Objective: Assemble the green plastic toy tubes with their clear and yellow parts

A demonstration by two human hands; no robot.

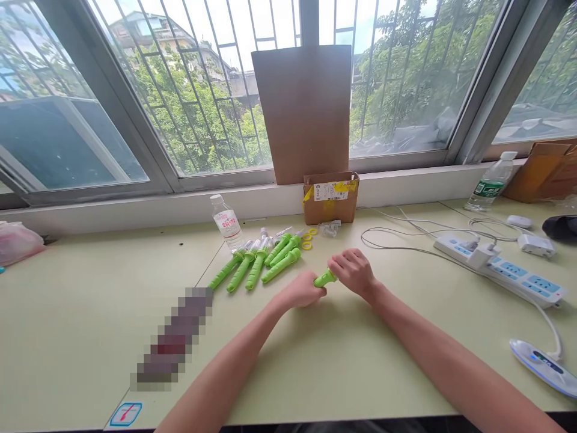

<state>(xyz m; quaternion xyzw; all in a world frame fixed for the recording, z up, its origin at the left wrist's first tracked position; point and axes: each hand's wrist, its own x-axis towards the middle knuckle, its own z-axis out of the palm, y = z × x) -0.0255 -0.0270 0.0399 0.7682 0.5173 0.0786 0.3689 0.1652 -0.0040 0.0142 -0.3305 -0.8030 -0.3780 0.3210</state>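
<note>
Near the middle of the table, my left hand [303, 290] is closed round one end of a green plastic piece [325, 278]. My right hand [353, 272] wraps round its other end, so only a short green stretch shows between the two fists. Several green ribbed tubes [256, 269] lie side by side to the left, some with clear ends pointing away from me. Yellow rings [307, 245] and small clear plastic parts [329, 228] lie behind my hands.
A small cardboard box [331, 210] stands by the window ledge. One bottle [228, 225] is behind the tubes, another [489, 185] at back right. A power strip [509, 273] with cables and a white device [544, 365] lie right. A blurred patch covers something at left.
</note>
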